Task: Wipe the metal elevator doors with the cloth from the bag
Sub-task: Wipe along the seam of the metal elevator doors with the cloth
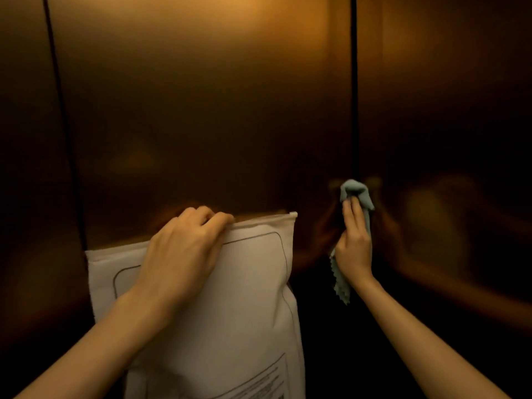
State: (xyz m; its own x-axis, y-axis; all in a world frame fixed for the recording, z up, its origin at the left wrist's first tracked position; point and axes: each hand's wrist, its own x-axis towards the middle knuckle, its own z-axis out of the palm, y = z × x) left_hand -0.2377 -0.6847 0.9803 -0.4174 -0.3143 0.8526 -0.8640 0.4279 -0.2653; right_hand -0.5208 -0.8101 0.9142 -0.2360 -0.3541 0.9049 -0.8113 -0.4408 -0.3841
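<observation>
While left hand (184, 249) fingers grip bag (244, 298) top | right hand (354, 243) fingers clench cloth (357, 192) at door seam (354, 110)

Brushed metal elevator doors (201, 110), amber-lit and dim toward the bottom, seam (354, 96) right of centre; white bag (244, 283) held upright before the left panel, blue-grey cloth (355, 192) bunched against the seam.

Both bare arms reach forward; the left hand (184, 249) curls knuckles-up in a grip, the right hand (353, 246) pinches, fingers raised
</observation>
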